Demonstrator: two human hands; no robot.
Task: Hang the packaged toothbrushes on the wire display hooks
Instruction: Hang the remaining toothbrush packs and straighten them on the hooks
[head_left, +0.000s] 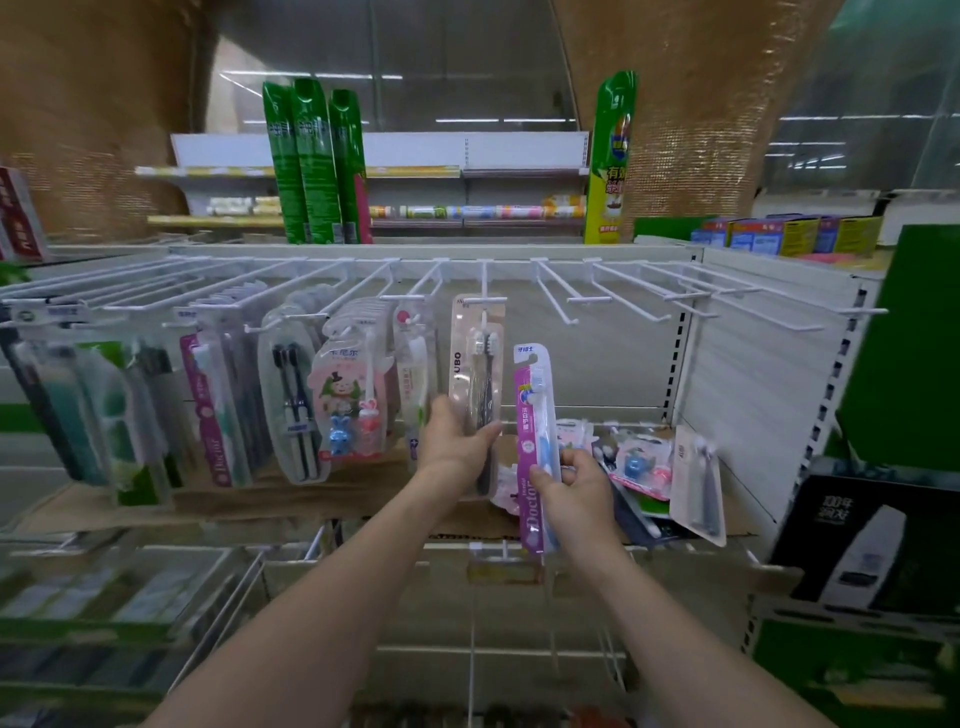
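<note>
A beige two-brush toothbrush pack (477, 364) hangs with its top at the tip of a white wire hook (484, 291). My left hand (452, 441) grips its lower part, thumb across the front. My right hand (574, 486) holds a purple and blue toothbrush pack (535, 415) upright, just right of the beige pack and below the hooks. Several packs hang on the hooks to the left (343, 384). The hooks to the right (587, 296) are bare.
Loose toothbrush packs (644, 462) lie on cardboard on the shelf below the bare hooks, one clear pack (698, 488) leaning at the right. Green spray cans (311, 161) stand on the top shelf. A black box (878, 545) sits at the right.
</note>
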